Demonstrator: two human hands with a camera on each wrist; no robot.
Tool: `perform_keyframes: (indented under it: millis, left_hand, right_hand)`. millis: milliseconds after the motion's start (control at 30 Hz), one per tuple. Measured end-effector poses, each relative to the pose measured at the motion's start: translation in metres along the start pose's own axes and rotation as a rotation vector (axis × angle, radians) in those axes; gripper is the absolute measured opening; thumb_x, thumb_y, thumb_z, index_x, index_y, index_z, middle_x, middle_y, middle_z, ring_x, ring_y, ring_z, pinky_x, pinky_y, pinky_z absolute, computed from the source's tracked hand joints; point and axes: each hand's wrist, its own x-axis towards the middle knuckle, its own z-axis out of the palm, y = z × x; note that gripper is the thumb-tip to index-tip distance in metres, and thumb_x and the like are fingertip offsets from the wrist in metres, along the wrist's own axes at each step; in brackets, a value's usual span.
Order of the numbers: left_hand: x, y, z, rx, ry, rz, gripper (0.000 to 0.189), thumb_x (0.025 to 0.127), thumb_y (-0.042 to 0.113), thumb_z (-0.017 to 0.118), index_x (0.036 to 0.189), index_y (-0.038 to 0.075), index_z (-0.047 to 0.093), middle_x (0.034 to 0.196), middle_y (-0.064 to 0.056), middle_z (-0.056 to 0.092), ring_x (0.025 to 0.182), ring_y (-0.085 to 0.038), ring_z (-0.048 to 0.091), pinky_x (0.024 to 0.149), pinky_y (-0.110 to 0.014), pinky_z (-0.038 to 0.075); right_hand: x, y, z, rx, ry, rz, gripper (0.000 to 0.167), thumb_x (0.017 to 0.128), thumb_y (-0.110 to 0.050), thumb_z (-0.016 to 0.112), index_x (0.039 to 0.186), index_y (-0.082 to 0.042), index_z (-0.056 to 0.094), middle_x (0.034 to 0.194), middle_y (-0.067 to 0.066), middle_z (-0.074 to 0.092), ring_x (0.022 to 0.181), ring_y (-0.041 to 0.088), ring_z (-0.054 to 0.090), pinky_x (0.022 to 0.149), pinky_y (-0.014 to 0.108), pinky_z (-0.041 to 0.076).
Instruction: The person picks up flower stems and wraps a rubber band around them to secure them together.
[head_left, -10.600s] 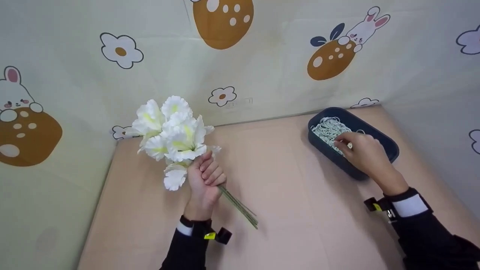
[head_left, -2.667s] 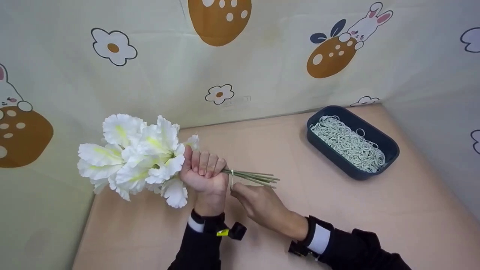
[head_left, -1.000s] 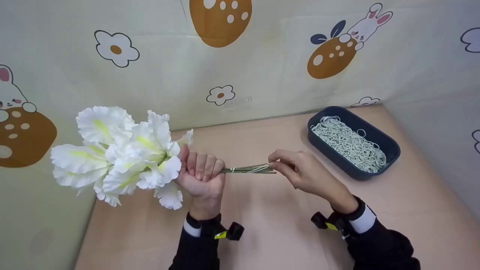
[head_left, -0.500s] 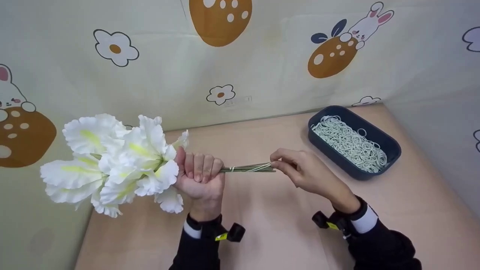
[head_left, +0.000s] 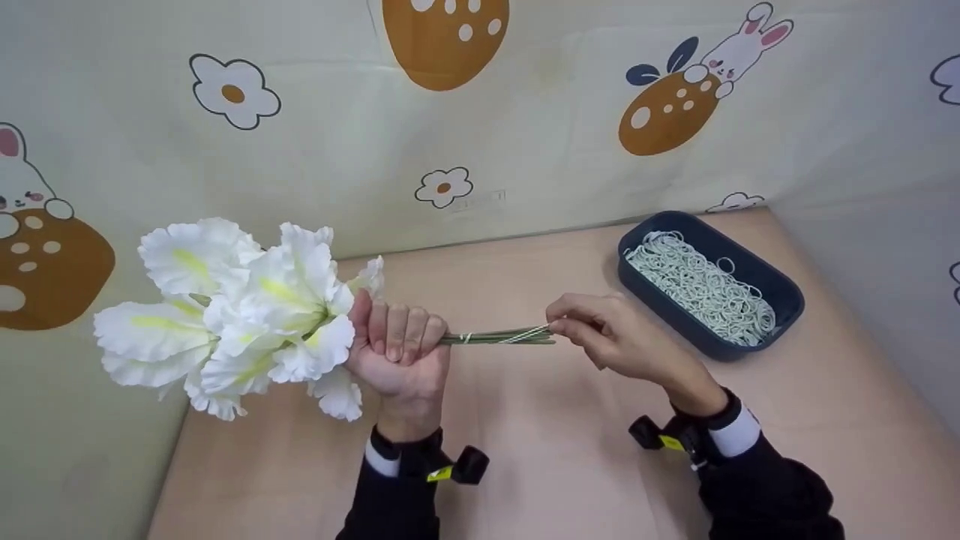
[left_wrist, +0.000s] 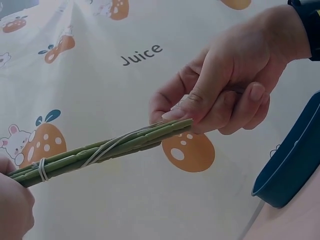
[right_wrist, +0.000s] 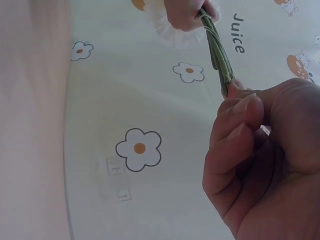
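My left hand [head_left: 401, 356] grips a bunch of white flowers [head_left: 255, 315] with yellow streaks, held sideways above the table. Their green stems [left_wrist: 145, 137] stick out of the fist to the right. A pale rubber band [left_wrist: 102, 150] circles the stems near the fist, and its stretched strands run slantwise along them to the cut ends. There my right hand [head_left: 626, 337] pinches the far end of the band between thumb and forefinger, close against the stem tips. In the right wrist view, the other fingers [right_wrist: 227, 150] of that hand are curled.
A dark blue box [head_left: 787, 304] of pale rubber bands [head_left: 705, 289] stands at the table's back right, beyond my right hand. A printed cloth [head_left: 540, 112] hangs behind the pinkish table [head_left: 562, 465] and along its sides.
My right hand has come from the box to the stems, looped the rubber band near the left fist and drawn it to the stem ends. Over the last second both hands barely move.
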Motion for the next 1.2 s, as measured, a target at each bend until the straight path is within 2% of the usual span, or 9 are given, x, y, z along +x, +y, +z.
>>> perform_keyframes:
  millis: [100, 233, 367, 500, 600, 833, 1067, 1200]
  left_hand:
    - [0.000, 0.001, 0.001, -0.015, 0.014, -0.022, 0.048, 0.095, 0.026, 0.026, 0.049, 0.015, 0.026, 0.038, 0.004, 0.025, 0.031, -0.011, 0.022, 0.035, -0.022, 0.020]
    - [0.001, 0.003, 0.001, -0.029, 0.025, -0.056, 0.048, 0.095, 0.026, 0.026, 0.049, 0.014, 0.026, 0.038, 0.004, 0.025, 0.032, -0.011, 0.022, 0.035, -0.022, 0.019]
    - [0.002, 0.004, 0.000, -0.051, 0.036, -0.100, 0.047, 0.095, 0.025, 0.026, 0.049, 0.014, 0.026, 0.038, 0.004, 0.025, 0.032, -0.010, 0.022, 0.034, -0.022, 0.019]
    - [0.002, 0.003, 0.000, -0.059, 0.042, -0.135, 0.048, 0.095, 0.026, 0.026, 0.049, 0.014, 0.026, 0.038, 0.004, 0.024, 0.032, -0.011, 0.022, 0.034, -0.022, 0.019]
    - [0.002, 0.002, 0.000, -0.054, 0.041, -0.150, 0.048, 0.095, 0.026, 0.026, 0.049, 0.014, 0.026, 0.039, 0.004, 0.025, 0.032, -0.010, 0.023, 0.034, -0.022, 0.019]
    - [0.000, -0.007, -0.005, -0.076, 0.034, -0.240, 0.047, 0.095, 0.026, 0.024, 0.050, 0.015, 0.026, 0.039, 0.005, 0.024, 0.033, -0.009, 0.022, 0.035, -0.021, 0.019]
    - [-0.007, -0.022, -0.010, -0.063, 0.063, -0.334, 0.047, 0.096, 0.026, 0.024, 0.050, 0.016, 0.025, 0.039, 0.006, 0.023, 0.032, -0.008, 0.021, 0.034, -0.020, 0.019]
    - [-0.009, -0.024, -0.013, -0.055, 0.094, -0.348, 0.047, 0.096, 0.026, 0.025, 0.050, 0.017, 0.025, 0.039, 0.006, 0.023, 0.032, -0.008, 0.020, 0.034, -0.020, 0.018]
  right_hand:
    - [0.000, 0.004, -0.001, 0.010, -0.007, -0.028, 0.012, 0.091, -0.009, 0.054, 0.097, -0.017, 0.061, 0.063, -0.005, 0.049, 0.038, 0.004, 0.043, 0.032, 0.019, 0.033]
    - [0.004, -0.003, -0.001, 0.048, -0.025, -0.048, 0.013, 0.090, -0.002, 0.054, 0.095, -0.012, 0.060, 0.062, -0.003, 0.048, 0.039, 0.005, 0.042, 0.032, 0.020, 0.033]
    - [0.006, -0.005, 0.000, 0.080, -0.051, -0.038, 0.013, 0.090, -0.001, 0.052, 0.095, -0.011, 0.059, 0.062, -0.003, 0.049, 0.040, 0.006, 0.041, 0.033, 0.021, 0.032]
    - [0.004, 0.006, 0.003, 0.044, -0.049, -0.027, 0.012, 0.091, -0.006, 0.053, 0.097, -0.014, 0.060, 0.065, -0.006, 0.052, 0.040, 0.005, 0.041, 0.033, 0.021, 0.032]
    - [0.004, 0.009, 0.006, -0.002, -0.032, -0.051, 0.011, 0.091, -0.011, 0.054, 0.098, -0.014, 0.062, 0.069, -0.008, 0.054, 0.042, 0.004, 0.043, 0.035, 0.020, 0.033]
    - [0.007, 0.005, 0.015, -0.067, -0.018, -0.162, 0.011, 0.089, -0.008, 0.057, 0.097, -0.013, 0.062, 0.085, -0.006, 0.060, 0.062, 0.006, 0.051, 0.054, 0.020, 0.042]
    - [0.012, -0.013, 0.020, -0.055, 0.002, -0.221, 0.013, 0.085, 0.000, 0.060, 0.093, -0.010, 0.061, 0.083, -0.004, 0.060, 0.063, 0.009, 0.052, 0.056, 0.019, 0.042]
    - [0.014, -0.026, 0.020, -0.036, 0.001, -0.220, 0.015, 0.084, 0.004, 0.060, 0.093, -0.008, 0.061, 0.084, -0.002, 0.061, 0.066, 0.013, 0.056, 0.059, 0.022, 0.045]
